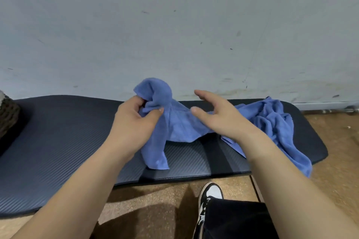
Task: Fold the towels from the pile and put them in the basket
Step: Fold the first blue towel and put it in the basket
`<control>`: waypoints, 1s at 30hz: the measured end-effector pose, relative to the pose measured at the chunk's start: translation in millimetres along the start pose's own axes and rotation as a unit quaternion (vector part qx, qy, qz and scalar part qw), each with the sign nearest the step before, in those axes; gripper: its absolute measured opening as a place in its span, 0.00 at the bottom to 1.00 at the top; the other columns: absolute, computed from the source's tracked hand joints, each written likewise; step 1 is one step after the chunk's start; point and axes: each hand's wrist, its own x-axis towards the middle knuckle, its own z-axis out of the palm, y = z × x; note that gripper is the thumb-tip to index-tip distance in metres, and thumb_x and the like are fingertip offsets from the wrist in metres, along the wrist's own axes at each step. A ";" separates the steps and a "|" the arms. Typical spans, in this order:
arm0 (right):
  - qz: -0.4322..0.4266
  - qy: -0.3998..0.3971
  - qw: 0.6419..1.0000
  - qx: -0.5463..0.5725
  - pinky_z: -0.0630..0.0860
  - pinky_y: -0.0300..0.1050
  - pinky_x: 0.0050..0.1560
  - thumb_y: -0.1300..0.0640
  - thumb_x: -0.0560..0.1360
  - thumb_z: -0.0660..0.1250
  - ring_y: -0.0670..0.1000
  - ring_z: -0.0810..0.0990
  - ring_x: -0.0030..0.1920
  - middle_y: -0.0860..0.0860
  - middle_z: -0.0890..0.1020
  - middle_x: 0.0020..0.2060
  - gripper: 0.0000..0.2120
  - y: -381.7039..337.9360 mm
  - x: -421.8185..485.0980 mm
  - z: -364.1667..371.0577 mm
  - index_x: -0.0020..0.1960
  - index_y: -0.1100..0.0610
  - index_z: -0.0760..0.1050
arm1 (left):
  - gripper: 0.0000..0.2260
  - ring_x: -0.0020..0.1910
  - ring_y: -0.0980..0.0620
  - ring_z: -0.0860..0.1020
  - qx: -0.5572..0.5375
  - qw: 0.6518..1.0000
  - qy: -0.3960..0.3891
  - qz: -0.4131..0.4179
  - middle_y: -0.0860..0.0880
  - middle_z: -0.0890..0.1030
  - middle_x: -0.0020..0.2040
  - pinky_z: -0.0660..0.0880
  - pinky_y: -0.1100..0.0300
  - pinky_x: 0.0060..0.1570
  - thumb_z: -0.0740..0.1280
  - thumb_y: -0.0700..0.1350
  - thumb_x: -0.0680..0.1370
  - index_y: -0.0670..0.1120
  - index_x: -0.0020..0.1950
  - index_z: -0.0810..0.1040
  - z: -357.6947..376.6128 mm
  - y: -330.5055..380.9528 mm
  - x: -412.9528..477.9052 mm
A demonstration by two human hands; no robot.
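A blue towel [175,124] is lifted off the dark mat [58,141], bunched at its top. My left hand [136,120] pinches that bunched top between thumb and fingers. My right hand [219,116] hovers just right of it with fingers spread, over the towel's middle, gripping nothing. More crumpled blue towels [275,122] lie in a pile at the mat's right end, one edge hanging off onto the floor. A dark woven basket [7,116] shows partly at the far left edge.
The mat lies along a scuffed pale wall [174,25]. Brown speckled floor [155,200] runs in front of it. My black-and-white shoe [209,198] and dark trouser leg [237,219] are at the bottom right.
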 end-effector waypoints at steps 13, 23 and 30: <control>0.096 -0.112 0.943 -0.299 0.45 0.73 0.76 0.31 0.68 0.73 0.53 0.46 0.83 0.47 0.54 0.83 0.51 -2.6 29.1 61.4 0.83 0.42 0.52 | 0.12 0.33 0.55 0.73 0.262 0.956 -0.050 0.122 0.54 0.79 0.35 0.71 0.56 0.34 0.62 0.33 0.73 0.51 0.40 0.76 -99.3 -30.0 2.0; 0.005 -0.057 0.967 -0.248 0.77 0.52 0.49 0.50 0.75 0.70 0.53 0.78 0.50 0.47 0.76 0.46 0.03 -30.3 42.9 100.6 0.46 0.48 0.77 | 0.09 0.46 0.46 0.79 0.477 0.868 -0.135 0.001 0.52 0.80 0.46 0.80 0.50 0.42 0.62 0.40 0.75 0.53 0.44 0.79 -117.9 -58.8 6.6; -0.149 -0.030 0.984 -0.093 0.76 0.48 0.56 0.51 0.77 0.72 0.44 0.79 0.53 0.42 0.82 0.49 0.04 -53.6 23.4 100.7 0.51 0.46 0.83 | 0.27 0.69 0.48 0.71 0.365 0.919 -0.055 0.141 0.53 0.71 0.74 0.70 0.56 0.61 0.69 0.50 0.78 0.50 0.77 0.69 -88.0 -60.0 6.1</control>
